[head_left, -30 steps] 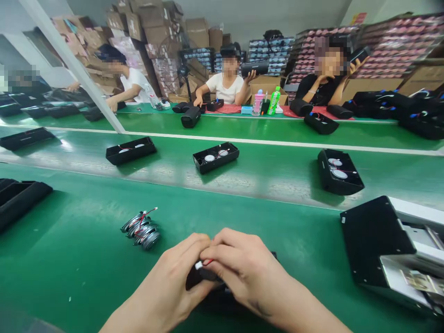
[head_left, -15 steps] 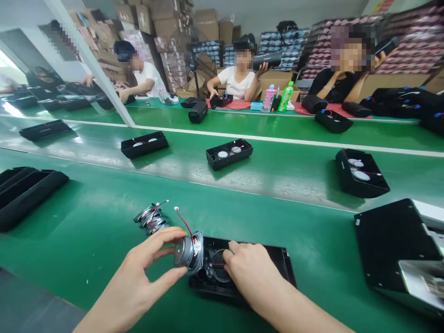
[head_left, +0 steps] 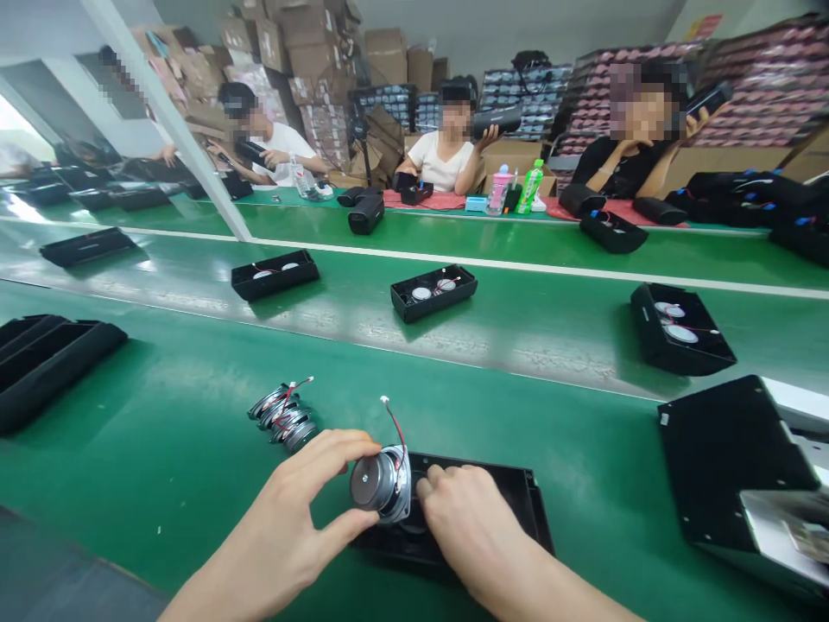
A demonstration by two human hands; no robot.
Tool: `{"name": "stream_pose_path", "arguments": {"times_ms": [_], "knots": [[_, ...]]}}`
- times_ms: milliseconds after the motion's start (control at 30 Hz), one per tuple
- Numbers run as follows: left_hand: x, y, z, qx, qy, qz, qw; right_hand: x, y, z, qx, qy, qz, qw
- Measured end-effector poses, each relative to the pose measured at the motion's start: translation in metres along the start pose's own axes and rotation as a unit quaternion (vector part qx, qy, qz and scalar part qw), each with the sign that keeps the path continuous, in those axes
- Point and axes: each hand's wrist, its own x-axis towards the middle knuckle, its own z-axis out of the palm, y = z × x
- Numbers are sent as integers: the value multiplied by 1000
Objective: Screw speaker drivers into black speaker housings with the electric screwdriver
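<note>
My left hand (head_left: 317,501) grips a round speaker driver (head_left: 374,482) by its magnet, tilted on its side, with a red-and-black wire and white plug rising from its frame. The driver is over the left end of an open black speaker housing (head_left: 518,494) lying in front of me. My right hand (head_left: 463,510) reaches into the middle of the housing with fingers curled together; what they pinch, if anything, is hidden. Just beyond my left hand, several more speaker drivers (head_left: 281,416) lie in a row on the green bench.
A black machine (head_left: 731,458) stands at the right. Empty black housings (head_left: 58,367) sit at the left. Across the green conveyor (head_left: 550,324) lie several housings with drivers fitted, including one (head_left: 433,294) straight ahead. Co-workers sit on the far side, some holding speakers.
My left hand has carried the speaker driver right, over the housing and closer to my right hand. My right hand stays in the housing; the red wire by its fingers is now hidden.
</note>
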Motion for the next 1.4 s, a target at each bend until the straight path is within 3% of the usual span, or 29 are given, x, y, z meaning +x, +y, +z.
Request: {"name": "stream_pose_path", "arguments": {"times_ms": [133, 267, 333, 433, 633, 867, 1100, 1233, 1400], "knots": [[2, 10, 5, -5, -29, 19, 999, -31, 19, -4, 5, 75, 36, 997], [9, 21, 26, -1, -79, 58, 995, -62, 33, 2, 105, 198, 13, 974], [12, 25, 37, 19, -97, 81, 992, -71, 34, 7, 148, 255, 5, 955], [14, 30, 43, 63, -120, 113, 984, -74, 33, 12, 159, 284, 6, 945], [14, 37, 38, 105, -146, 156, 971, -73, 32, 15, 173, 294, 12, 940], [19, 23, 59, 118, -185, 142, 965, -74, 30, 14, 160, 306, 6, 939], [30, 12, 53, 146, -262, 175, 938, -76, 31, 17, 146, 285, 19, 947], [30, 5, 52, 154, -267, 196, 931, -82, 34, 2, 117, 247, 10, 962], [28, 2, 53, 110, -226, 222, 942, -84, 43, -25, -8, 200, -1, 980]]}}
